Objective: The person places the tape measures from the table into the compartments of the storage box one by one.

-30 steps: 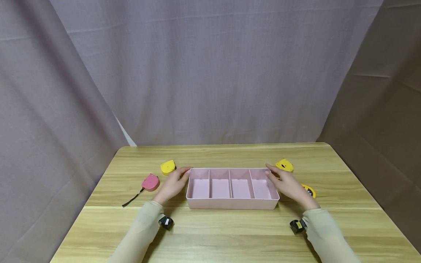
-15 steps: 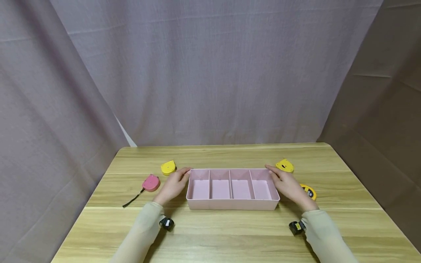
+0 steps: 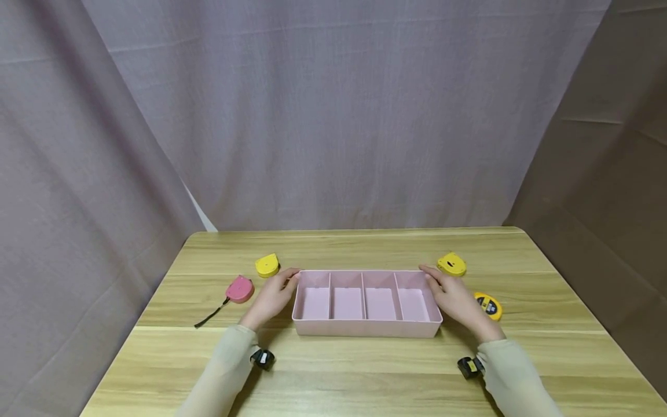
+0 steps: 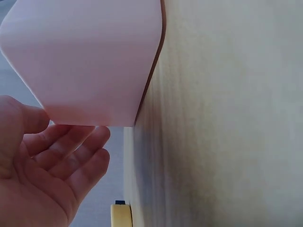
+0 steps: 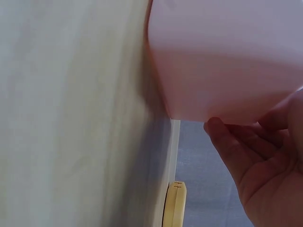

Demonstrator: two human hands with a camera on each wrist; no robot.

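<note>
Left hand and right hand, fingers straight, press the ends of the pink plastic 4-compartment tray; uneven pressure could skew it into the yellow round tape measure beside the right hand.

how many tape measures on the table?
4. Yellow tape measure far left of the tray; pink tape measure nearer, strap trailing; yellow one at the tray's far right corner; yellow-and-black one beside the right hand. None visibly hidden.
</note>
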